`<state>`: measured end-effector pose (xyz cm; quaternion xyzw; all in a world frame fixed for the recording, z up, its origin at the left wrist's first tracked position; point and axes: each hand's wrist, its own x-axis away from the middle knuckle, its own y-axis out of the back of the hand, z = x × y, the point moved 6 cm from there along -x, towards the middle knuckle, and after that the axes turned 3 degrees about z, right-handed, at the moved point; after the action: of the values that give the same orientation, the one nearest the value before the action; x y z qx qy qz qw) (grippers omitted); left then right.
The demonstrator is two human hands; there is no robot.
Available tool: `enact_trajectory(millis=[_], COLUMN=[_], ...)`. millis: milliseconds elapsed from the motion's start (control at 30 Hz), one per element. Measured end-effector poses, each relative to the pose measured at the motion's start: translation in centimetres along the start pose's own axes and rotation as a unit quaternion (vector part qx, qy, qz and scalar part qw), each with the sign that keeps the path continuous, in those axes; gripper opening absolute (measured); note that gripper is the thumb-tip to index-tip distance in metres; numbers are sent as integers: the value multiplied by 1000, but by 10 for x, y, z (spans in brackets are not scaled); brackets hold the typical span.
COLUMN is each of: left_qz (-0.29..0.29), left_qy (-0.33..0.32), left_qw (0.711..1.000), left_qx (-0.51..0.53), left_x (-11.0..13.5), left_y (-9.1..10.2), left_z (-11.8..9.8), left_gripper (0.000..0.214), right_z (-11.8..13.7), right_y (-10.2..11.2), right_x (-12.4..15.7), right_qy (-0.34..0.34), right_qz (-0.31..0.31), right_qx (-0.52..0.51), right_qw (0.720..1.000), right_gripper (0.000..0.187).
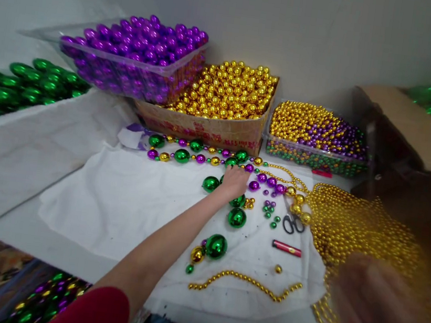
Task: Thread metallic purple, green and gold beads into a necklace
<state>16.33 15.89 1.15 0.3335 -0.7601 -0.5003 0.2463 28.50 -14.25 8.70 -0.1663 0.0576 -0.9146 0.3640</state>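
My left hand [233, 181] reaches out over the white cloth [122, 202], fingers curled down among the beads of a strung row of green, gold and purple beads [196, 155]. A green ball [211, 183] lies just left of it, another green ball [236, 217] nearer me. What the fingers hold is hidden. My right hand [381, 316] is a blur at the lower right, over a heap of gold bead strands [353, 227].
A cardboard box of gold balls [228, 91], a clear tub of purple balls [134, 55] and a tray of small beads [317, 130] stand behind. Scissors [293, 223], a red lighter [286, 248], a short gold strand [247, 283], a brown carton [413, 134] and green balls [19, 85] surround the cloth.
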Motion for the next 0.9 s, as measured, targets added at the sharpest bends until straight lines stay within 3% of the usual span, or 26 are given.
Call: enact_trajectory(millis=[100, 167, 267, 333, 367, 400, 500, 600, 667, 700, 767, 900], left_qz=[20, 18, -16, -51, -60, -53, 40, 106, 116, 114, 103, 78], left_qy=[-3, -6, -11, -22, -27, -27, 1, 67, 122, 146, 173, 162], left_qw=[1000, 1000, 998, 979, 950, 900, 704, 530, 446, 417, 385, 387], left_qx=[5, 15, 54, 196, 307, 431, 709, 839, 879, 890, 901, 904], left_x=[-12, -15, -6, 14, 28, 44, 97, 140, 155, 158, 160, 156], left_y=[-11, -7, 15, 34, 41, 43, 27, -5, -26, -34, -43, -38], left_z=[2, 1, -3, -6, -7, -8, -19, -29, -30, -29, -27, -23], left_gripper=[12, 14, 25, 28, 28, 27, 27, 28, 24, 23, 23, 25], right_z=[37, 51, 50, 34, 24, 15, -4, -11, -10, -8, -5, -1], right_y=[-10, -21, -40, -46, -46, -44, -35, -31, -29, -28, -25, -21], right_x=[10, 12, 6, -2, -5, -7, -8, -3, 0, 1, 4, 6], right_qy=[26, 52, 95, 103, 103, 108, 125, 132, 136, 140, 153, 206], right_qz=[28, 38, 51, 36, 20, 2, -30, -11, 0, 5, 22, 93], right_qx=[-2, -3, 24, 53, 70, 92, 169, 224, 243, 250, 275, 353], right_qw=[999, 998, 994, 993, 992, 990, 977, 966, 960, 958, 949, 908], right_gripper=[21, 18, 16, 17, 17, 17, 18, 19, 20, 20, 20, 15])
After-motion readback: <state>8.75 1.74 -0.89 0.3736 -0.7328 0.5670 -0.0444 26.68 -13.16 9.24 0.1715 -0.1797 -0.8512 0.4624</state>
